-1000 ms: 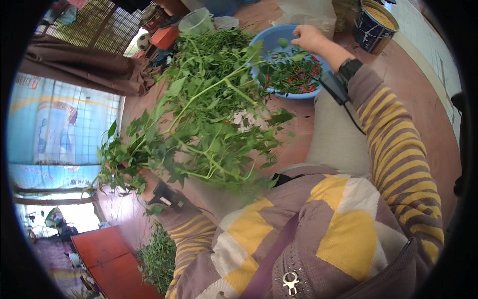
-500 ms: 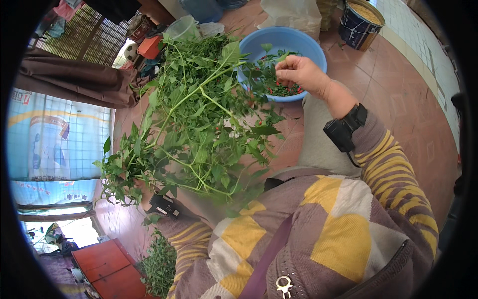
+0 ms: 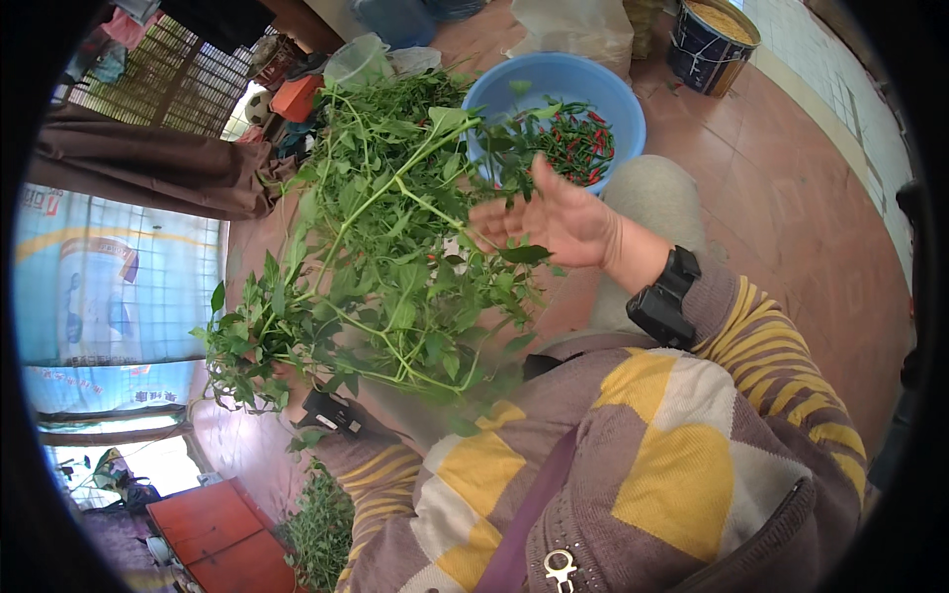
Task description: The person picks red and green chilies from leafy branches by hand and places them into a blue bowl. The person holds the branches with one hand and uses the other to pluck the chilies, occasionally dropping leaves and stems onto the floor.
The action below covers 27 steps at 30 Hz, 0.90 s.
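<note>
A leafy green chili pepper plant (image 3: 402,314) with forking pale stems spreads in front of me, held up at its left end. My left hand (image 3: 294,380) is closed there, its fingers mostly hidden behind leaves. My right hand (image 3: 563,225) is open at the plant's right side, palm showing and thumb raised, with nothing visible in it. Its fingertips are blurred and partly behind leaves. Just beyond it stands a blue basin (image 3: 625,89) with many red and green chili peppers (image 3: 583,138) inside.
More cut plants (image 3: 395,104) lie heaped behind the held one. A dark bucket of yellowish grains (image 3: 707,54) stands at the far right, near pale sacks (image 3: 573,28). At lower left are a red box (image 3: 213,534) and another green heap (image 3: 321,524).
My right hand has moved from over the basin down and left to the plant, its fingers opening from a pinch. The peppers show more fully now. My left hand has hardly moved.
</note>
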Motion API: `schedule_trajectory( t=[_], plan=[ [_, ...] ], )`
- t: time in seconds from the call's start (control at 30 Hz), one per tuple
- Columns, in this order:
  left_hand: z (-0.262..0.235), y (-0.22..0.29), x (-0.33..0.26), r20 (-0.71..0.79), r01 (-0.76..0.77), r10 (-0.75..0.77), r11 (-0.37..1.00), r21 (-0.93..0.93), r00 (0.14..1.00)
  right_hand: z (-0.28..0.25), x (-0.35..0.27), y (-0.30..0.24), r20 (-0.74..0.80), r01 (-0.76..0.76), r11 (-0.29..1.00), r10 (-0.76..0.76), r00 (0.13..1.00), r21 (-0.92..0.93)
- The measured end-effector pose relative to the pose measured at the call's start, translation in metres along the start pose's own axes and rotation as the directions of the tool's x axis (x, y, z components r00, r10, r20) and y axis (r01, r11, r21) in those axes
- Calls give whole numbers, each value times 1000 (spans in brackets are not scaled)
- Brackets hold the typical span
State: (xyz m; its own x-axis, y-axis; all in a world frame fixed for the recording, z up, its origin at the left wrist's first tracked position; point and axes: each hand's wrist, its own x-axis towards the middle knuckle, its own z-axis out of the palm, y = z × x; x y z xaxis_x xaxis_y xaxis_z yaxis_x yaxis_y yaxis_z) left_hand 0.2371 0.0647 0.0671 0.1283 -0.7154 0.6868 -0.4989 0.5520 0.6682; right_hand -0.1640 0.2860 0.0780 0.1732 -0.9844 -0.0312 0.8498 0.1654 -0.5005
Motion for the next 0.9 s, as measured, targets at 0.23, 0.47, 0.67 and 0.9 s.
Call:
schedule_trajectory(
  t=[0.23, 0.47, 0.67, 0.9],
  plan=[
    [8, 12, 13, 29, 77, -72, 911, -404, 997, -15, 47, -35, -67, 211, 948, -201, 977, 237],
    [3, 38, 32, 379, 379, -50, 266, -887, 924, -9, 44, -45, -297, 397, 841, -510, 807, -368],
    [22, 90, 27, 615, 616, -27, 49, -787, 788, 21, 37, -41, -130, 531, 734, -630, 766, -424],
    [49, 141, 6, 668, 690, -185, 103, -716, 721, 44, 46, -43, -97, 606, 692, -687, 721, -392]
  ],
)
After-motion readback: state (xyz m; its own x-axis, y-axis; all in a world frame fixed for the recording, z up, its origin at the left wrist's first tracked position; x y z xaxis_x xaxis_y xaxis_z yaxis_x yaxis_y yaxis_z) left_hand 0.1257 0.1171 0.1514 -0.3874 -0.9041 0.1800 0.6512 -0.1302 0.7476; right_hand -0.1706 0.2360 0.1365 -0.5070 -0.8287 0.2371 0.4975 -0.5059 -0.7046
